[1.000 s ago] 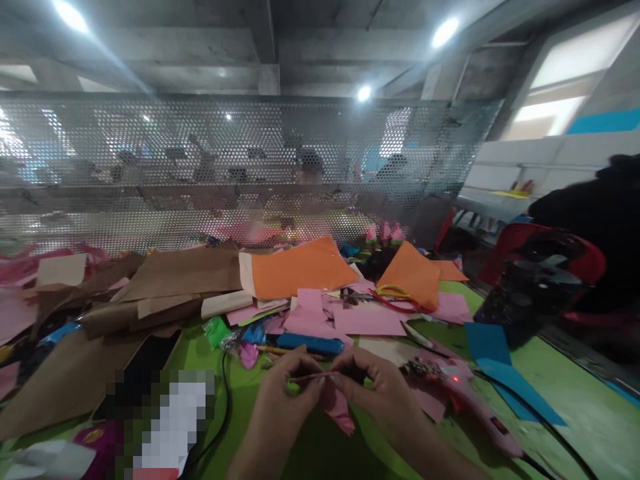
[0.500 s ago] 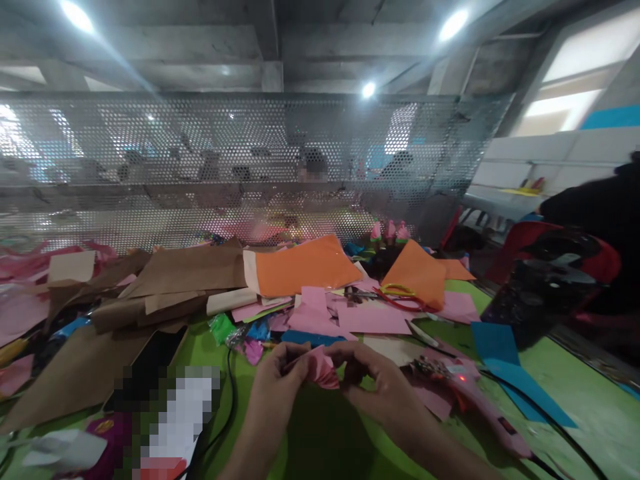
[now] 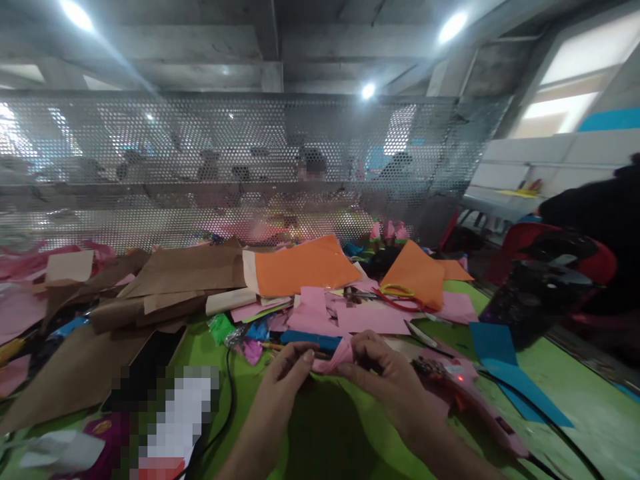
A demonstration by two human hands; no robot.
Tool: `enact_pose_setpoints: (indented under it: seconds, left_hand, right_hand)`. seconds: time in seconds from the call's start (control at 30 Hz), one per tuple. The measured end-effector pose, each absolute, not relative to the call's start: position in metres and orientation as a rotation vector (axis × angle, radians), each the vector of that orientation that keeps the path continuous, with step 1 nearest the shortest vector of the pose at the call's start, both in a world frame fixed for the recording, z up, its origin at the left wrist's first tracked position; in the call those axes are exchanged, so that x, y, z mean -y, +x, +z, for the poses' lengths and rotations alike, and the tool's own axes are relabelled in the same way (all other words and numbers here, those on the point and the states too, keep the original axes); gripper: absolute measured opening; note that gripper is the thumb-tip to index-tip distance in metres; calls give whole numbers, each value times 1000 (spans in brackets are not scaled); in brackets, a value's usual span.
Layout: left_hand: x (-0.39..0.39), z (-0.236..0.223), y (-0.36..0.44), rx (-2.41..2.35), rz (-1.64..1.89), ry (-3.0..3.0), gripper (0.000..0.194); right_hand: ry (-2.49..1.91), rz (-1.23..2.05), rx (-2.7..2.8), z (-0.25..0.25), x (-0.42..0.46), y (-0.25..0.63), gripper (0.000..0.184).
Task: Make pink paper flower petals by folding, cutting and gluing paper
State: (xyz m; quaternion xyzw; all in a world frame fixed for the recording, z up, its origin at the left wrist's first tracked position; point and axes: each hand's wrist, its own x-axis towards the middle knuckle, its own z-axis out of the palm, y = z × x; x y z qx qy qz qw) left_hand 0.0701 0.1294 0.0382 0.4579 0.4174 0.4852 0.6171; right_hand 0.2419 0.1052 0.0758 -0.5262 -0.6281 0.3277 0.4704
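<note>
Between my two hands is a small folded piece of pink paper (image 3: 334, 360), held just above the green tabletop (image 3: 320, 433). My left hand (image 3: 285, 373) pinches its left end between thumb and fingertips. The right end is gripped by my right hand (image 3: 377, 367), thumb below and fingers curled above. Part of the paper is hidden behind the fingers. Just beyond my hands lies a dark blue strip (image 3: 313, 341). A pink glue gun (image 3: 480, 397) with a red light rests to the right of my right hand.
Pink paper sheets (image 3: 373, 319), orange sheets (image 3: 305, 267) and brown paper (image 3: 190, 270) cover the back of the table. Scissors (image 3: 405, 297) lie on them. Blue strips (image 3: 520, 380) and a black cable (image 3: 555, 420) are at right. A perforated metal screen (image 3: 225, 153) stands behind. A person in black (image 3: 600, 213) sits at right.
The pink paper has turned and now looks flatter and more twisted between my fingers. My right hand has shifted slightly up, and my left thumb has moved along the paper's edge.
</note>
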Motion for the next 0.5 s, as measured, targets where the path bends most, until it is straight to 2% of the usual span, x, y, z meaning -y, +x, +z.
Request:
enact_pose_setpoints:
  seconds: [0.2, 0.33, 0.4, 0.5]
  left_hand:
    - [-129, 46, 67, -892, 1122, 1074, 38]
    - [-130, 47, 65, -927, 1147, 1072, 39]
    - [-130, 45, 65, -980, 1160, 1027, 43]
    - [-134, 39, 65, -981, 1152, 987, 45]
  right_hand:
    - [-1199, 1031, 1326, 75, -108, 241, 36]
    - [-1175, 1131, 1282, 75, -109, 242, 35]
    - [-1199, 1105, 1323, 75, -109, 243, 32]
    - [-1220, 881, 1490, 74, -108, 244, 25]
